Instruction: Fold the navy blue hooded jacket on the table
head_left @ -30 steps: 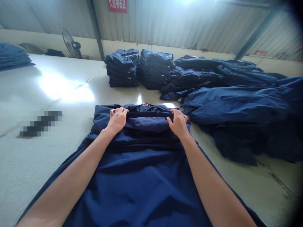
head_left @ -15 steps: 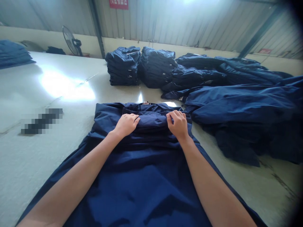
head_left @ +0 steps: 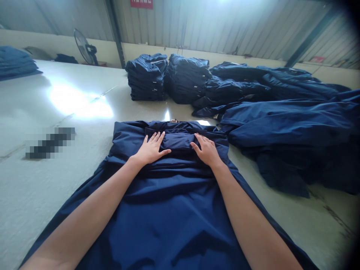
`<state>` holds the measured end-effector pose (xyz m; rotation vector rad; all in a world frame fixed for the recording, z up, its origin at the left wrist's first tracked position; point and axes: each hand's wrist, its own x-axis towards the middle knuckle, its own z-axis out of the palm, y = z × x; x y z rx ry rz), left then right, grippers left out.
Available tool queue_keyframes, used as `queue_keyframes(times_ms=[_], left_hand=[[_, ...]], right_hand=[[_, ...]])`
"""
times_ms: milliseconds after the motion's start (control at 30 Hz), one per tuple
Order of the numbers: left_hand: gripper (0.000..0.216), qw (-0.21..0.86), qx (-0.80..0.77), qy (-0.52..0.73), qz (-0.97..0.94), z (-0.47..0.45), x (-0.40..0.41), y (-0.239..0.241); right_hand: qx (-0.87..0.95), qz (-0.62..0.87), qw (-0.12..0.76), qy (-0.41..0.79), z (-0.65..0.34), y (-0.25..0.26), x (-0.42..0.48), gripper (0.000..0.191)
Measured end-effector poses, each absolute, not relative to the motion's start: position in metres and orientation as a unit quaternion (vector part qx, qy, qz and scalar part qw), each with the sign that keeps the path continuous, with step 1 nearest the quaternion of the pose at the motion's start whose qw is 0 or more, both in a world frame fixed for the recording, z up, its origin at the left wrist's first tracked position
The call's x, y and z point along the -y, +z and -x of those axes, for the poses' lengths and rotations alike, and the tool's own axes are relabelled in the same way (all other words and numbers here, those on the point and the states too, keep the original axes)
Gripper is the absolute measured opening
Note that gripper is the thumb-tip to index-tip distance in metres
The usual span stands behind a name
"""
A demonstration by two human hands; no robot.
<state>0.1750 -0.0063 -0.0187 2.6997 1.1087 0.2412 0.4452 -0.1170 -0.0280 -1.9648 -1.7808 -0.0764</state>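
Releasing the fold of the navy garment (head_left: 174, 210), your left hand (head_left: 152, 149) and right hand (head_left: 206, 150) now lie open, palms flat, gripping nothing.

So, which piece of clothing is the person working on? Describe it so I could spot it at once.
Find the long pale worktop, with neat navy stacks at its far side. Nearest the viewer, one navy garment lies spread out, its top edge folded over. Unlike the loose heap to its right, it has the left hand and right hand resting flat on it.
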Motion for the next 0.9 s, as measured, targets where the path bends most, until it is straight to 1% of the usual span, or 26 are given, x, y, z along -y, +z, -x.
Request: queue_keyframes(times_ms=[100, 200, 233, 267, 333, 367, 467, 533, 600, 667, 767, 833, 900], left_hand=[[0.106, 0.097, -0.381, 0.056, -0.918, -0.175, 0.007, -0.015], [0.112, 0.099, -0.377, 0.043, -0.920, -0.174, 0.006, -0.010], [0.114, 0.101, -0.375, 0.041, -0.920, -0.174, 0.005, -0.009], [0.116, 0.104, -0.373, 0.040, -0.921, -0.173, 0.004, -0.008], [0.121, 0.108, -0.369, 0.038, -0.922, -0.172, 0.003, -0.006], [0.122, 0.110, -0.367, 0.037, -0.923, -0.172, 0.003, -0.006], [0.126, 0.116, -0.362, 0.035, -0.924, -0.171, 0.001, -0.006], [0.127, 0.122, -0.363, 0.036, -0.923, -0.170, 0.000, -0.008], [0.129, 0.130, -0.365, 0.036, -0.921, -0.169, -0.003, -0.010], [0.130, 0.139, -0.360, 0.031, -0.922, -0.168, -0.005, -0.012], [0.131, 0.148, -0.349, 0.020, -0.925, -0.167, -0.007, -0.013], [0.131, 0.151, -0.347, 0.013, -0.926, -0.166, -0.006, -0.012], [0.132, 0.154, -0.349, 0.002, -0.924, -0.164, -0.005, -0.010]], right_hand=[[0.671, 0.709, 0.218, -0.015, -0.446, -0.030, 0.118, 0.074], [0.695, 0.673, 0.247, -0.052, -0.445, -0.022, 0.122, 0.086], [0.698, 0.659, 0.269, -0.074, -0.443, -0.018, 0.123, 0.084], [0.697, 0.647, 0.292, -0.097, -0.442, -0.013, 0.125, 0.076], [0.701, 0.626, 0.321, -0.121, -0.437, -0.006, 0.128, 0.050], [0.711, 0.615, 0.322, -0.116, -0.434, -0.003, 0.129, 0.043], [0.761, 0.572, 0.301, -0.065, -0.426, -0.002, 0.131, 0.046], [0.773, 0.555, 0.303, -0.054, -0.423, -0.005, 0.131, 0.036], [0.766, 0.557, 0.313, -0.069, -0.423, -0.008, 0.131, 0.025], [0.754, 0.572, 0.311, -0.089, -0.425, -0.010, 0.131, 0.020], [0.750, 0.592, 0.279, -0.097, -0.428, -0.011, 0.130, 0.021], [0.761, 0.593, 0.253, -0.075, -0.430, -0.012, 0.129, 0.020], [0.772, 0.589, 0.235, -0.043, -0.430, -0.014, 0.127, 0.016]])
